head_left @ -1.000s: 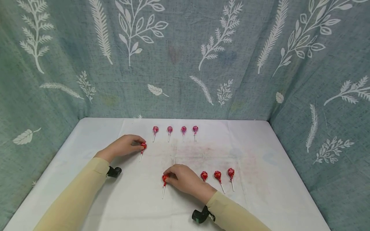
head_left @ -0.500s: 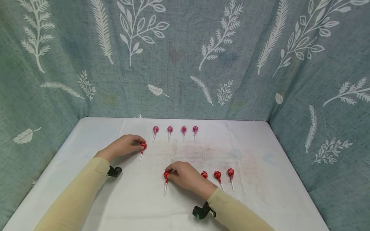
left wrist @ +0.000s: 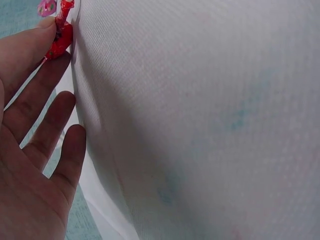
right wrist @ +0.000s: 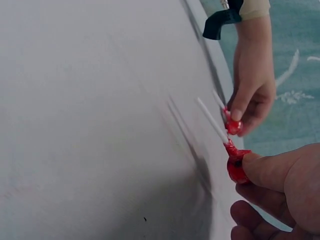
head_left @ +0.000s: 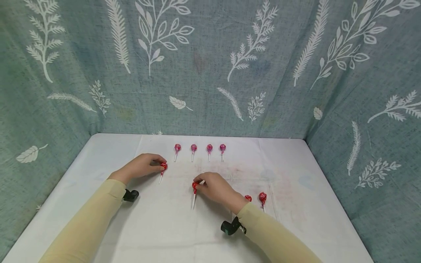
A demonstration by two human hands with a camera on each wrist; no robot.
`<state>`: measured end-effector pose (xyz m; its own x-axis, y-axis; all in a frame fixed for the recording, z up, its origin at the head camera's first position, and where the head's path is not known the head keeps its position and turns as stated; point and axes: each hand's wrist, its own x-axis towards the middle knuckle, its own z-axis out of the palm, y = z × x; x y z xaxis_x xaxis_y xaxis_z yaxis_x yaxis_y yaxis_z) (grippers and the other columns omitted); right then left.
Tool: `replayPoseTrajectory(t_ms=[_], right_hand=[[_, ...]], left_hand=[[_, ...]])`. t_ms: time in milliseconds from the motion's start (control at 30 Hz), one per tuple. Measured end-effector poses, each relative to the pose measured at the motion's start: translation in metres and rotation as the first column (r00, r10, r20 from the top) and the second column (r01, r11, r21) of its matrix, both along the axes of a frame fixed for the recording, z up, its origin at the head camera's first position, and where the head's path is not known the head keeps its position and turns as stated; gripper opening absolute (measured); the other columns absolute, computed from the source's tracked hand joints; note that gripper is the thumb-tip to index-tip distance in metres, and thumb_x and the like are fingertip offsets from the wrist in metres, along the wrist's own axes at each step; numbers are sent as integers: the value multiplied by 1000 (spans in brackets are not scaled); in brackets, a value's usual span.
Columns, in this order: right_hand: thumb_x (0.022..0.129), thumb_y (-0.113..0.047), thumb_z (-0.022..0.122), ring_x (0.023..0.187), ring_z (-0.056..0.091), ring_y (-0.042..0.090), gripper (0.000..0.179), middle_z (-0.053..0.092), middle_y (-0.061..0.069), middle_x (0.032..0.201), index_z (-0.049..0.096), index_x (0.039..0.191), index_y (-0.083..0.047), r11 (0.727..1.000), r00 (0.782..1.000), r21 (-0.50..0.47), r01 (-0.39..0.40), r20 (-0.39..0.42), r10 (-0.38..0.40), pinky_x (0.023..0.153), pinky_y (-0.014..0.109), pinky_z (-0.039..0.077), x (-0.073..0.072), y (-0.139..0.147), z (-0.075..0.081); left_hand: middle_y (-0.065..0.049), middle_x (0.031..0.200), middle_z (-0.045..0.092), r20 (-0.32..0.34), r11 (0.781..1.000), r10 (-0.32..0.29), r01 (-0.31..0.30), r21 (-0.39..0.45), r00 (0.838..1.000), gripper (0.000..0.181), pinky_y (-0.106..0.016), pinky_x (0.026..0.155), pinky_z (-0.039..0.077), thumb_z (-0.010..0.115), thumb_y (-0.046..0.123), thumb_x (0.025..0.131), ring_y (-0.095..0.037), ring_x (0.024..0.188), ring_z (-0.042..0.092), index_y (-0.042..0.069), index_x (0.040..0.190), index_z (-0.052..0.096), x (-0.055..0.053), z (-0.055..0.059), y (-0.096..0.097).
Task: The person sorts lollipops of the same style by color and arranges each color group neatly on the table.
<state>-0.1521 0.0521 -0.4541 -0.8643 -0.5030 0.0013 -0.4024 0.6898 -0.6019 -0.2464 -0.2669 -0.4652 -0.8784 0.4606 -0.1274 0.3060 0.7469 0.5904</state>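
Note:
My left hand (head_left: 141, 167) pinches the wrapped head of a red lollipop (head_left: 163, 166) between thumb and index finger, over the left part of the white table. The lollipop's white stick points toward me. In the left wrist view the other fingers spread beside that red wrapper (left wrist: 60, 42). Nearer the table's middle, my right hand (head_left: 215, 188) holds a second red lollipop (head_left: 195, 185) by its head, stick toward me. The right wrist view shows this red head (right wrist: 237, 167) between thumb and fingers, its stick's shadow falling apart from it on the cloth.
Several pink lollipops (head_left: 193, 147) lie in a row near the far edge of the white table (head_left: 158, 226). To the right are two red lollipops (head_left: 262, 197), one partly behind my right sleeve (head_left: 273, 230). A leaf-patterned curtain (head_left: 204, 65) stands behind and at both sides.
My right hand has moved away from me and slightly right, carrying its red lollipop. The arm now covers one of the red lollipops on the right. My left hand stays in place.

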Motion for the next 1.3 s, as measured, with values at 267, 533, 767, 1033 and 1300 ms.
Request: replayPoseTrajectory(t_ms=[267,533,767,1033,1300], right_hand=[[96,-20,69,91,61,7,18,69,-8,107,73,112,-17,999,1000,40,17,-25,-16,75,23,50,-13,-5,0],[96,-20,68,104,64,17,20,70,-2,110,73,114,-14,997,998,69,35,-49,-32,83,29,51,-30,-14,4],[97,-20,67,109,63,16,21,70,-1,113,72,116,-14,994,997,102,35,-67,-28,92,31,50,-43,-23,8],[97,-20,66,111,62,17,22,69,-1,115,71,118,-14,993,998,113,41,-52,-36,93,32,50,-52,-32,11],[98,-20,65,111,61,15,22,69,-1,115,71,118,-14,989,998,137,48,-48,-41,93,31,49,-62,-41,9]], left_hand=[[3,112,67,3,1000,19,-19,-3,1000,29,-48,96,45,72,31,92,-22,111,59,18,119,70,4,0,-1],[3,115,66,-15,1000,24,-24,-7,1000,31,-48,98,44,73,33,92,-22,114,58,19,119,70,6,-1,-2],[1,118,66,4,999,43,-43,-14,999,31,-50,100,43,71,32,93,-26,118,56,18,121,69,9,0,0],[4,117,66,9,999,46,-46,-11,999,31,-49,100,43,71,33,93,-23,118,56,20,121,70,7,-3,0],[4,116,66,18,998,55,-55,-11,998,30,-48,99,44,71,34,93,-22,116,56,21,121,69,7,-3,2]])
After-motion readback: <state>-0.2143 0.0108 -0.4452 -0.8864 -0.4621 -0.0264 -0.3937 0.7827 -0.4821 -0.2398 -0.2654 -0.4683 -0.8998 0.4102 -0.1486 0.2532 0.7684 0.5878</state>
